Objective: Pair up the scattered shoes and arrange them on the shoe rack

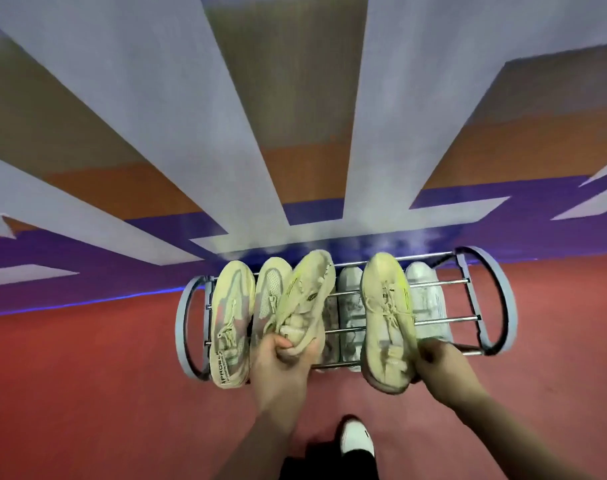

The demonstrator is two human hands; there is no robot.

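Left hand point(284, 358) grips tilted shoe point(305, 292); right hand's point(437, 362) sneaker point(386, 306) overhangs rack point(509, 306).

Red floor point(87, 393), purple-orange-white striped wall point(156, 98), black trouser leg point(329, 465)

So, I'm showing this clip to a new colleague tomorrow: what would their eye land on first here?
Probably the two beige sneakers held over the shoe rack: the left hand grips the tilted sneaker near the middle, and the right hand grips the second sneaker further right. Then the bold purple, orange and white wall behind, and the red floor below.
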